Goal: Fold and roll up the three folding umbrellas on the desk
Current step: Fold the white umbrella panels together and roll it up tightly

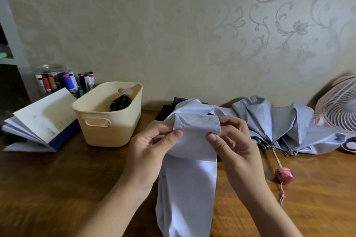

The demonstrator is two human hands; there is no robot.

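Head view: both hands — left hand (154, 140) and right hand (234, 140) — pinch a fold of the pale lavender umbrella (188, 179) above the table (57, 179); a grey umbrella (279, 121) lies behind.

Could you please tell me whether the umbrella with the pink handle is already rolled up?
Not rolled: the pink-handled umbrella lies with loose canopy folds splayed across the desk.

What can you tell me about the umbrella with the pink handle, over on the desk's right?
The pink-handled umbrella lies on the wooden desk, its grey-blue canopy, silvery inside, slumped in loose folds with rib tips showing. A thin shaft leads toward the viewer to a rounded pink handle trailing a pink cord. Its far side lies beside a pink fan.
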